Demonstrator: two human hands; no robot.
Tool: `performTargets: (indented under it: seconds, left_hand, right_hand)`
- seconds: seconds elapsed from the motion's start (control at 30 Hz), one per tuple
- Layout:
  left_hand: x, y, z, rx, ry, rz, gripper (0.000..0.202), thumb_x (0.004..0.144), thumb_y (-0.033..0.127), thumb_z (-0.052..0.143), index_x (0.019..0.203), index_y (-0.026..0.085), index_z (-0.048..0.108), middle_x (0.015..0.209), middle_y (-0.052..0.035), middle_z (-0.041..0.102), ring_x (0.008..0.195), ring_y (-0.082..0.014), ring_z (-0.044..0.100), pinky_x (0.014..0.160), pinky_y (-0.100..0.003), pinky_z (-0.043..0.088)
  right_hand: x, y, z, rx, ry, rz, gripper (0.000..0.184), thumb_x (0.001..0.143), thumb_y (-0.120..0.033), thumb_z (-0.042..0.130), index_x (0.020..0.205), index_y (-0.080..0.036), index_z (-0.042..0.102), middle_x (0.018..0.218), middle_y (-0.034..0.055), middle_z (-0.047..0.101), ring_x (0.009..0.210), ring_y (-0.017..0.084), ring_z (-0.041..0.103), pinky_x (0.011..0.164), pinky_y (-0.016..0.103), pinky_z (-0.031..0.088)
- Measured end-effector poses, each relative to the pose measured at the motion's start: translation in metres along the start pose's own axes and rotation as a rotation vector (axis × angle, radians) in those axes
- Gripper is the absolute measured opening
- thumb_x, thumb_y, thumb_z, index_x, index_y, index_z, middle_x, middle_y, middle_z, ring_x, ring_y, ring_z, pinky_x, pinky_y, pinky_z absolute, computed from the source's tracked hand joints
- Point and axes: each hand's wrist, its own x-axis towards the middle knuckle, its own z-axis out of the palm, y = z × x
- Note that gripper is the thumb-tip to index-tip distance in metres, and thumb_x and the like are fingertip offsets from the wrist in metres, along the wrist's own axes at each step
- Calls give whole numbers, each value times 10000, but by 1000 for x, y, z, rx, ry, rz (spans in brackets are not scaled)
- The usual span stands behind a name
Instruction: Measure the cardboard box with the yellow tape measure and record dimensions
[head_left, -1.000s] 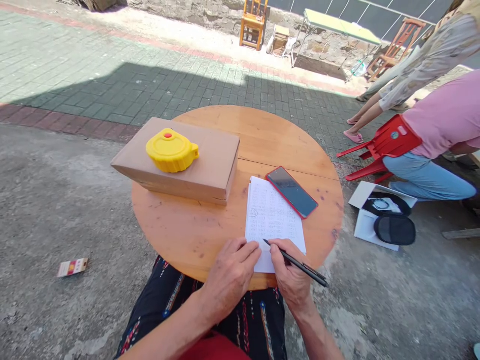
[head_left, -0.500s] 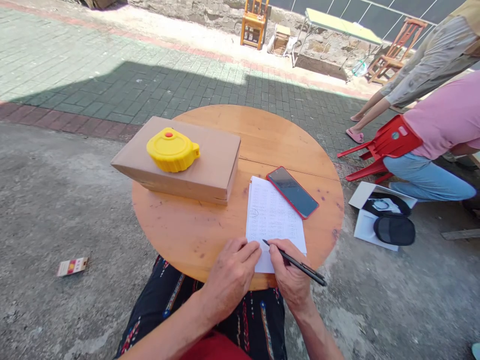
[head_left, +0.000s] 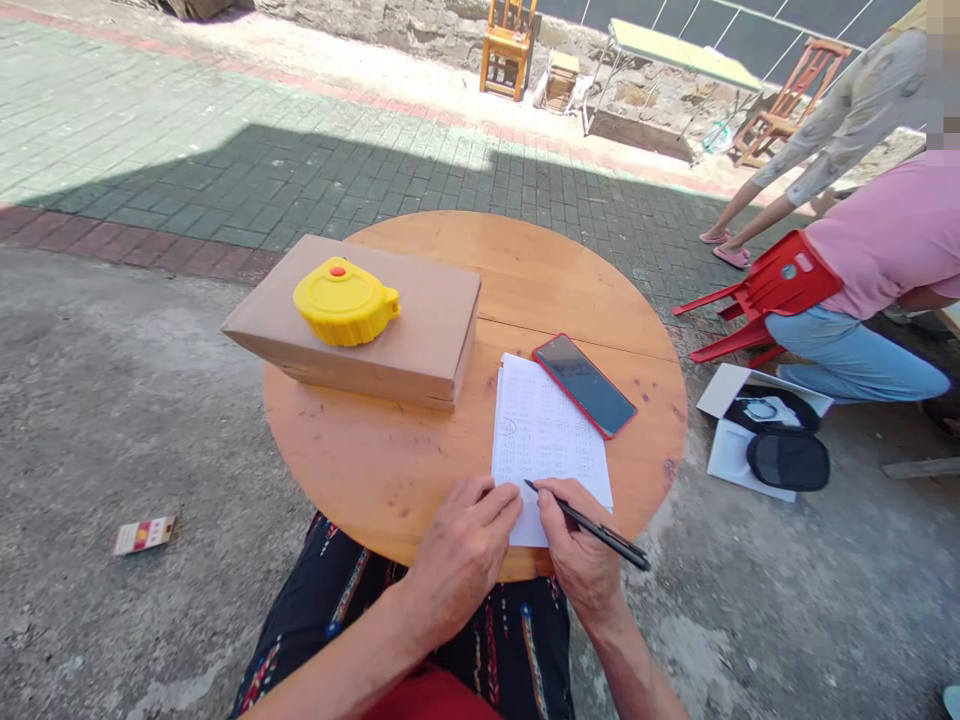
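Observation:
My right hand (head_left: 583, 545) holds a black pen (head_left: 609, 540), its tip at the lower part of a white sheet of paper (head_left: 551, 430). Rows of small writing and one circled spot cover much of the sheet; the lower strip is blank. Curled fingers of my left hand (head_left: 472, 535) rest at the sheet's lower left edge, close to the pen tip. Those fingers are closed, and whatever is under them is hidden. A phone (head_left: 585, 385) with a red case lies across the upper right of the sheet.
On the round wooden table (head_left: 360, 470), a brown cardboard box (head_left: 420, 300) carries a yellow tape-measure-shaped object (head_left: 346, 300) with a red button. To the right are a red plastic chair (head_left: 795, 275) with a seated person, a standing person, and an open white box (head_left: 724, 390) holding a black case.
Both hands, the pen and the paper have stayed almost still. At the right, the standing person's legs and feet have shifted slightly.

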Motion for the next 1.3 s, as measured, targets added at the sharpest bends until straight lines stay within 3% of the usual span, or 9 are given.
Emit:
performTargets:
  seconds: [1.3]
  left_hand:
    - [-1,-1,0,1,-40,-14,230,979,143,406,1096,134,605,1081,-85,660,959,-243,532,828,-398,530]
  right_hand:
    - [0,0,-1,-15,24,-2,165,920,-153,554,835,-178,694,743,19,699,663,133,648,636,232,517]
